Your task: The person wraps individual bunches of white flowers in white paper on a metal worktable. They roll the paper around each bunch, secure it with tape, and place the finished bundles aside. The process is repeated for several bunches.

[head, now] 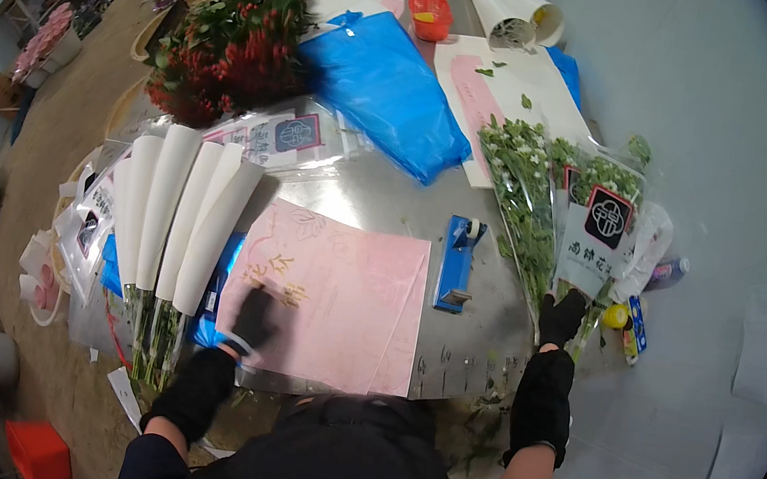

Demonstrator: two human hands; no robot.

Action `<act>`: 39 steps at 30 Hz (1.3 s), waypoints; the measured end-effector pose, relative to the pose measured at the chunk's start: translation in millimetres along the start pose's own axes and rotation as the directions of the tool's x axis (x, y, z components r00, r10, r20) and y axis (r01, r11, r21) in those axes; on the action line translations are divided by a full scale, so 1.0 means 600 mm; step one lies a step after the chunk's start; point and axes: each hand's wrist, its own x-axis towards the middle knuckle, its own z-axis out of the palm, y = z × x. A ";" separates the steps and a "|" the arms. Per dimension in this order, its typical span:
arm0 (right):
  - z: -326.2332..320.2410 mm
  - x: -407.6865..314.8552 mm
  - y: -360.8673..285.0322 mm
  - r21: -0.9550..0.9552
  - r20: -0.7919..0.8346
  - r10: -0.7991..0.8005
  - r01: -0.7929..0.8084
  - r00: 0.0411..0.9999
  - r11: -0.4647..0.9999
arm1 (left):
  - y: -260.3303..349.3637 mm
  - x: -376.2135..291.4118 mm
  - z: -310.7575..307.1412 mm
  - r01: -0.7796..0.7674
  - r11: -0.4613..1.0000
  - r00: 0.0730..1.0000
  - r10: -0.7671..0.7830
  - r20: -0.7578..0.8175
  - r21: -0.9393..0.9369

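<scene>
In the head view my left hand (254,319), in a black glove and slightly blurred, is over the lower left of a pink printed paper sheet (351,295). My right hand (562,317), gloved too, is at the stems of white-flowered bunches in clear sleeves (529,195); whether its fingers are closed on them is hard to tell. Several stem bundles rolled in white paper (164,210) lie left of the pink sheet. A blue tape dispenser (456,263) stands between the sheet and the flowers.
Across the metal table (390,199), a person in white gloves handles a red-berried bunch (231,58). Blue plastic film (393,89), a red basket (430,17) and white paper cones (512,14) lie toward the far side. A yellow-capped item (616,316) and a bottle (667,274) are at the right edge.
</scene>
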 end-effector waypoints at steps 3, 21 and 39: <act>0.038 0.003 -0.036 0.064 0.119 -0.124 0.117 0.985 0.991 | 0.157 -0.033 0.077 -0.405 0.910 0.906 0.388 0.167 0.082; 0.018 0.093 -0.043 0.782 0.244 -0.010 -0.190 0.970 0.594 | 0.184 -0.047 0.114 -0.620 0.779 0.784 0.613 -0.100 -0.091; -0.182 -0.191 -0.187 0.662 0.746 -0.399 -0.520 0.534 0.540 | 0.249 -0.093 0.029 -0.392 0.836 0.914 0.401 -0.061 -0.384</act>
